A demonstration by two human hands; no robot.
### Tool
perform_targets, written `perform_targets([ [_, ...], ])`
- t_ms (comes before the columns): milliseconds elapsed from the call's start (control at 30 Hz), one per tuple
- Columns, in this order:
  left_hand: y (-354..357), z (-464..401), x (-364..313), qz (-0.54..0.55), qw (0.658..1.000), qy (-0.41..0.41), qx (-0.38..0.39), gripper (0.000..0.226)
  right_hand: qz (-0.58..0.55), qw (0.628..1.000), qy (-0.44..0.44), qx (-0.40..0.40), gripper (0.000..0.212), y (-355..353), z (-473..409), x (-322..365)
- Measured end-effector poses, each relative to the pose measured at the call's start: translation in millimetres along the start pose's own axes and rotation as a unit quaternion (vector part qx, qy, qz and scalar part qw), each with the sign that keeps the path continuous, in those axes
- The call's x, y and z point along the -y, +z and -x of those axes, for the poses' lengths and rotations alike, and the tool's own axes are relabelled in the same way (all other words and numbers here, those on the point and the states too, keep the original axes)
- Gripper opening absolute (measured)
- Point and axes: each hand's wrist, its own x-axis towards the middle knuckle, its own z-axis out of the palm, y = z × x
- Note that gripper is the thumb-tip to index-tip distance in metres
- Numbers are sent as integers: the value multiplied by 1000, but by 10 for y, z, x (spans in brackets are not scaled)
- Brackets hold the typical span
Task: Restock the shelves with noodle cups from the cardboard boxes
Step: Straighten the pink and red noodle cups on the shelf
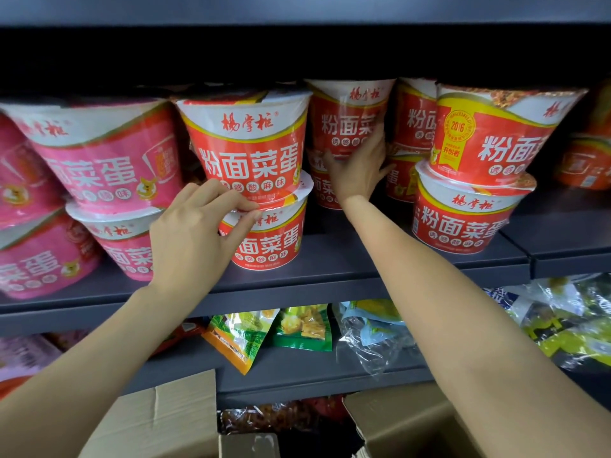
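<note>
Red noodle cups stand two high on the grey shelf (pixel 347 259). In the front stack, an upper red cup (pixel 248 143) sits on a lower red cup (pixel 271 242). My left hand (pixel 195 233) pinches the lid rim of that lower cup, thumb and fingertips curled at its edge. Further back stands another red stack; my right hand (pixel 358 166) reaches into the gap and presses straight, spread fingers against its upper cup (pixel 347 117). A third red stack (pixel 489 143) stands at the right. Two open cardboard boxes (pixel 158 421) (pixel 413 428) show at the bottom.
Pink noodle cups (pixel 99 150) are stacked at the left of the same shelf. The shelf above hangs low over the cups. Loose snack packets (pixel 297 328) and clear bags (pixel 380 338) lie on the shelf below. An orange cup (pixel 585 166) sits at the far right.
</note>
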Motion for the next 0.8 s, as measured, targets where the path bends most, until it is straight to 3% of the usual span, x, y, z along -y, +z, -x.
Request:
perform_targets([
  [400, 4, 13, -22, -8, 1000, -3, -1, 23, 124, 991, 37, -20, 101, -61, -66, 160],
  [600, -11, 8, -14, -6, 1000, -5, -1, 22, 110, 993, -36, 25, 108, -192, -81, -82],
  [700, -6, 15, -21, -2, 1000, -8, -4, 23, 108, 991, -65, 34, 90, -370, -106, -218],
  [800, -4, 19, -31, -3, 1000, -11, -7, 23, 160, 976, -141, -48, 55, -461, -36, -289],
])
